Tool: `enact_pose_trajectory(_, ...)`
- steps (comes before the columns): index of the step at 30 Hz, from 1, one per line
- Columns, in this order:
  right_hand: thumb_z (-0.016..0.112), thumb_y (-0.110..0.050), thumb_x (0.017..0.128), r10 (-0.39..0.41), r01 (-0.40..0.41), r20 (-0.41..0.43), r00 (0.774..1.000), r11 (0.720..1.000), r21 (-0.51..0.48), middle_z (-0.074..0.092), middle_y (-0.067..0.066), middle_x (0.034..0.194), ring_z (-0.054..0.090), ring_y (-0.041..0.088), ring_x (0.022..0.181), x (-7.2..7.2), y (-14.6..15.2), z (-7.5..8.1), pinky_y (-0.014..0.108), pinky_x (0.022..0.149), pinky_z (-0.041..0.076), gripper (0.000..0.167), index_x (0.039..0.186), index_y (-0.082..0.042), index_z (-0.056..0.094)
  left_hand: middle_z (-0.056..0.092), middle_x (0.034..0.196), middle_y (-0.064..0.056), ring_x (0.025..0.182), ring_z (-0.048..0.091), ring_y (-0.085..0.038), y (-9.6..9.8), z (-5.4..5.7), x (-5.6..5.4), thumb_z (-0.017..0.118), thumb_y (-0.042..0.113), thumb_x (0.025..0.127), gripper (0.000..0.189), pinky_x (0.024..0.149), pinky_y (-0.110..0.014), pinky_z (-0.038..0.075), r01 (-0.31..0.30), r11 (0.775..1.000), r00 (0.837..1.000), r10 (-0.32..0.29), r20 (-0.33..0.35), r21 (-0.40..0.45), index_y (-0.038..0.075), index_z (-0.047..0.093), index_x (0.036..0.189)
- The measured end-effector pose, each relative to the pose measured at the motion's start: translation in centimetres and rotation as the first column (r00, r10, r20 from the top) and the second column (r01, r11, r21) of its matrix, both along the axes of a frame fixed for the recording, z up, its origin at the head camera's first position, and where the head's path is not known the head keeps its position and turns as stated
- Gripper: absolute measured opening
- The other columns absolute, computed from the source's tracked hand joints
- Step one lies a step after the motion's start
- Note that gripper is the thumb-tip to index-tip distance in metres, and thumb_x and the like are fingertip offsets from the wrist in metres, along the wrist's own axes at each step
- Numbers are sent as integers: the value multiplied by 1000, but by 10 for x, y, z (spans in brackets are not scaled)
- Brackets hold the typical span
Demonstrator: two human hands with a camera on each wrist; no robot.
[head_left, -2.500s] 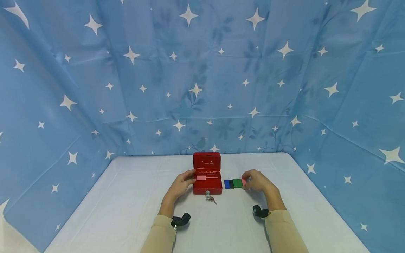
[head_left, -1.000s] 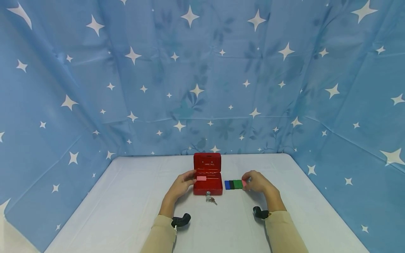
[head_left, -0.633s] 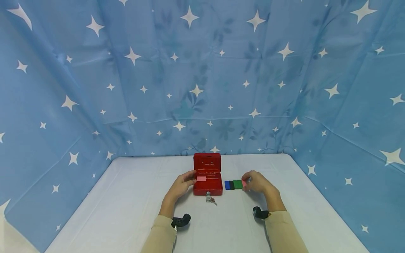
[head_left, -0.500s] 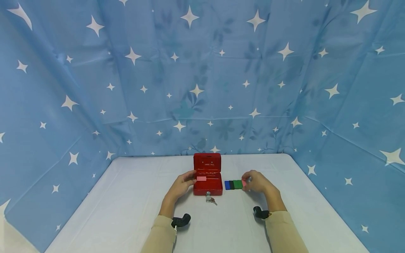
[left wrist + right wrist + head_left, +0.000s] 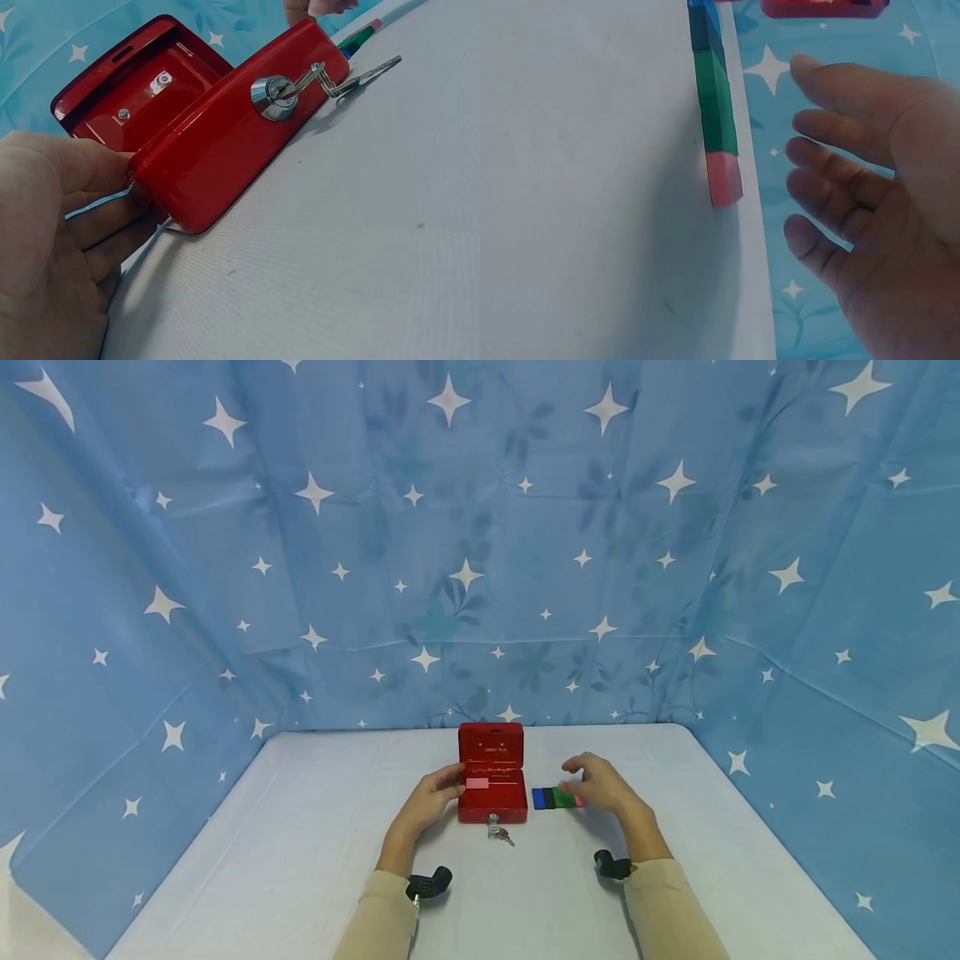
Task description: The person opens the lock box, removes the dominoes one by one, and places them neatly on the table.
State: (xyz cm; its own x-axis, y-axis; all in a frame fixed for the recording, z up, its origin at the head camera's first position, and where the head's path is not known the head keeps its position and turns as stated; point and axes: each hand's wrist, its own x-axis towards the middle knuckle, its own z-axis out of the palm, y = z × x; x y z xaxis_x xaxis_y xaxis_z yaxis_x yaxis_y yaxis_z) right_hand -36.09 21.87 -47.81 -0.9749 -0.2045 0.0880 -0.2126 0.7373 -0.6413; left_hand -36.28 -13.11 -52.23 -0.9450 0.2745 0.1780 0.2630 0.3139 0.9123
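Note:
A red cash box (image 5: pixel 472 816) stands on the table with its lid raised. My left hand (image 5: pixel 427 798) rests against its left side, thumb at the front corner and fingers along the wall. Inside lies a pink block (image 5: pixel 477 783). Keys (image 5: pixel 365 76) hang from the round lock (image 5: pixel 271 99) on the front. To the right of the box, a blue block (image 5: pixel 537 798), a black block (image 5: pixel 548 798), green block (image 5: pixel 716 105) and pink block (image 5: pixel 724 180) form a row. Over its right end hovers my right hand (image 5: pixel 604 787), fingers spread and holding nothing.
The white table (image 5: pixel 315 852) carries all of this. A blue curtain with white stars (image 5: pixel 465 527) encloses its back and sides. A black wrist camera (image 5: pixel 429 882) sits on my left wrist, another wrist camera (image 5: pixel 612 865) on my right.
My right hand has let go of the pink block at the row's right end, opened, and moved up and slightly left. The left hand and the box have stayed put.

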Motion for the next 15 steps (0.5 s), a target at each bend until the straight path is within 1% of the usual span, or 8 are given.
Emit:
enact_pose_trajectory(4, 78, -24, 93, 16, -16, -11, 1000, 1000, -3, 67, 19, 126, 57, 24, 94, -2, -6, 0, 37, 80, 55, 43, 128, -1, 69, 58, 151, -15, 143, 51, -37, 0, -1, 0, 60, 15, 101, 50, 120, -61, 37, 1, 1000, 1000, -1, -2, -6, 6, 54, 150)
enact_pose_trajectory(9, 78, -23, 93, 44, -44, -46, 998, 999, -7, 66, 20, 126, 57, 22, 90, -3, -11, 1, 33, 71, 52, 43, 129, 0, 68, 57, 153, -12, 145, 50, -35, 0, -1, -1, 60, 16, 102, 51, 121, -59, 37, -2, 1000, 1000, 2, 6, -23, 9, 53, 152)
enact_pose_trajectory(11, 78, -23, 93, 41, -42, -53, 998, 999, -11, 67, 20, 126, 56, 22, 90, -3, -13, 2, 32, 71, 51, 43, 129, 0, 69, 56, 154, -11, 146, 49, -34, 0, 0, -1, 60, 17, 102, 51, 122, -58, 37, -6, 1000, 1000, 6, 15, -25, 10, 53, 152)
enact_pose_trajectory(15, 78, -22, 93, 38, -39, -67, 997, 999, -4, 67, 19, 125, 56, 21, 89, -2, -15, 4, 31, 71, 51, 43, 129, -1, 69, 56, 154, -12, 146, 49, -35, -1, -1, 0, 60, 16, 102, 51, 122, -59, 36, -3, 1000, 1000, 3, 12, -23, 8, 53, 152)
